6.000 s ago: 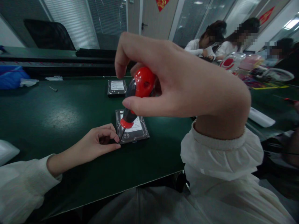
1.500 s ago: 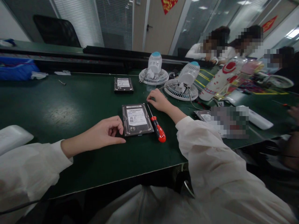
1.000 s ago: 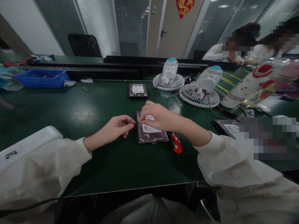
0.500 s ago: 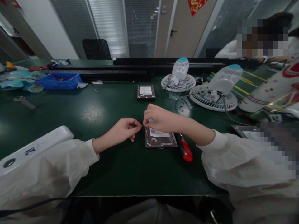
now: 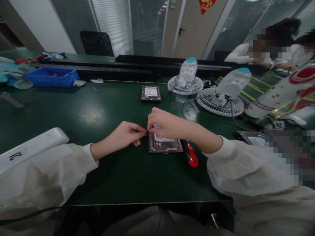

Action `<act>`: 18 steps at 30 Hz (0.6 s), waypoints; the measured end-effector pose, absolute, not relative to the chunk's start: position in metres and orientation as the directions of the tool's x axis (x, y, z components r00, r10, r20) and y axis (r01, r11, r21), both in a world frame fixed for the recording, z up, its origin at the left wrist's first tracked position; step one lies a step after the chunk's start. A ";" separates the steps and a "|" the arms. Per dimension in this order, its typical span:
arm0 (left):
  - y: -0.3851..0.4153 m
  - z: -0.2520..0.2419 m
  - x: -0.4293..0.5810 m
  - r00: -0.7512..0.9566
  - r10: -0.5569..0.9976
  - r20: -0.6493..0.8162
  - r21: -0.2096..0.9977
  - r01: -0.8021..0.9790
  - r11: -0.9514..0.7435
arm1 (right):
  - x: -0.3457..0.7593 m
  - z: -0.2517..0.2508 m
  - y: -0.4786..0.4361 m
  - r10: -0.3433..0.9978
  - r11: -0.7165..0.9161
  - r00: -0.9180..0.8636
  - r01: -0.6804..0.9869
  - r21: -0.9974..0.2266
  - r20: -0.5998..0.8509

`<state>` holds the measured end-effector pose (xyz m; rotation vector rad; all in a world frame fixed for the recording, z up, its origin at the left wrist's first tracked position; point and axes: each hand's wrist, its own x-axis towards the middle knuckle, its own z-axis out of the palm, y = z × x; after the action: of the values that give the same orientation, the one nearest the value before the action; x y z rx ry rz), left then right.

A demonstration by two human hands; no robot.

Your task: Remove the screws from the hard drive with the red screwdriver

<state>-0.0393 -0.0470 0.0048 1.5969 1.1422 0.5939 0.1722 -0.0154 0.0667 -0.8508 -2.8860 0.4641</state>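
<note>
A hard drive (image 5: 167,146) lies flat, label up, on the dark green table in front of me. My right hand (image 5: 161,123) is over its upper left part, fingertips pinched at the left edge and covering some of the label. Whatever those fingertips hold is too small to make out. From the left, my left hand (image 5: 129,132) meets the same edge with thumb and forefinger pinched, close to the right fingertips; what is between them is hidden. Against the drive's right side rests a screwdriver with a red and black handle (image 5: 191,156).
Another hard drive (image 5: 151,94) lies farther back, and one more (image 5: 253,138) at the right. Two white fans (image 5: 221,98) lie face down at the back right. A blue basket (image 5: 52,78) stands back left, a white device (image 5: 36,144) by my left sleeve. Other people sit across the table.
The whole view has shifted slightly, so things appear a little farther left and higher. Both hands keep their pinched pose at the drive's left edge.
</note>
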 end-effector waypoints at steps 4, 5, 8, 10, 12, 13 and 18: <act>-0.048 0.005 -0.039 0.423 0.890 -0.171 0.929 0.371 0.002 | 0.172 0.068 -0.015 0.542 0.797 -0.840 0.518 -0.310 -0.010; -0.048 0.006 -0.039 0.420 0.891 -0.174 0.930 0.368 0.009 | 0.172 0.068 -0.015 0.541 0.797 -0.841 0.518 -0.309 -0.015; -0.049 0.008 -0.037 0.408 0.895 -0.180 0.934 0.357 0.025 | 0.172 0.068 -0.015 0.536 0.802 -0.844 0.516 -0.302 -0.020; -0.049 0.010 -0.036 0.401 0.897 -0.185 0.933 0.358 0.033 | 0.171 0.069 -0.015 0.528 0.808 -0.849 0.510 -0.297 -0.021; -0.049 0.011 -0.035 0.393 0.899 -0.194 0.929 0.368 0.039 | 0.171 0.070 -0.016 0.521 0.812 -0.853 0.505 -0.293 -0.024; -0.049 0.011 -0.035 0.390 0.899 -0.197 0.927 0.373 0.041 | 0.171 0.070 -0.017 0.521 0.812 -0.853 0.505 -0.292 -0.028; -0.049 0.008 -0.037 0.411 0.895 -0.176 0.928 0.371 0.012 | 0.170 0.074 -0.019 0.535 0.797 -0.843 0.524 -0.302 -0.054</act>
<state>-0.0365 -0.0489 0.0079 1.5725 1.1535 0.5984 0.1700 -0.0189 0.0735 -0.8679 -2.9451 0.4788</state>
